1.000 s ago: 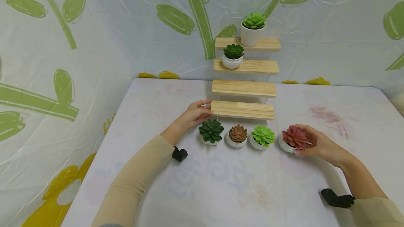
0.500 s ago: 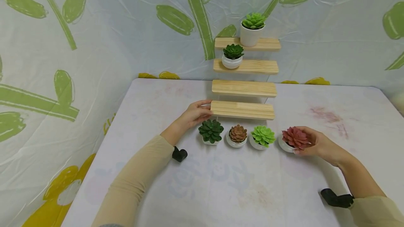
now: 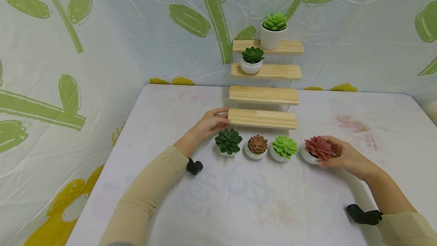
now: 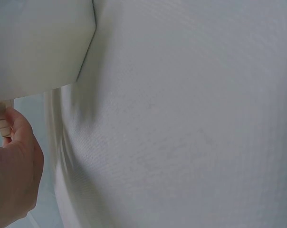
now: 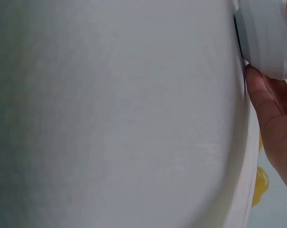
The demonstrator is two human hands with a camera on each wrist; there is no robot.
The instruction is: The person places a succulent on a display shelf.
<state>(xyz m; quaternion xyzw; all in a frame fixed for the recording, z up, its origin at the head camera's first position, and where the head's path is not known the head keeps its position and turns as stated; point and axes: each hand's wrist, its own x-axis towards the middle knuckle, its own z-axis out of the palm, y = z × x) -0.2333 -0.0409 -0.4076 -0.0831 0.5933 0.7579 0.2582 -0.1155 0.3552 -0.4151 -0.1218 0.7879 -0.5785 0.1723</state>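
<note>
A stepped plant stand has several pale wooden shelves. My left hand (image 3: 214, 121) holds the left end of its lowest shelf (image 3: 262, 119); in the left wrist view the fingers pinch the wood (image 4: 3, 124). At the right, my right hand (image 3: 345, 158) grips a red succulent (image 3: 319, 148) in a round white pot (image 3: 308, 157), thumb in front and fingers behind. The right wrist view shows that white pot (image 5: 267, 40) standing on the table with fingers around its side. Left of it stand a bright green succulent (image 3: 285, 146), a brown one (image 3: 257, 144) and a dark green one (image 3: 228, 141).
On the top shelf (image 3: 293, 46) stands a light green succulent (image 3: 274, 29) in a tall white pot. The shelf below (image 3: 283, 71) bears a dark green succulent (image 3: 252, 60) at its left. Black wrist mounts (image 3: 194, 166) show by both sleeves. A leaf-patterned cloth (image 3: 129, 29) hangs behind the table.
</note>
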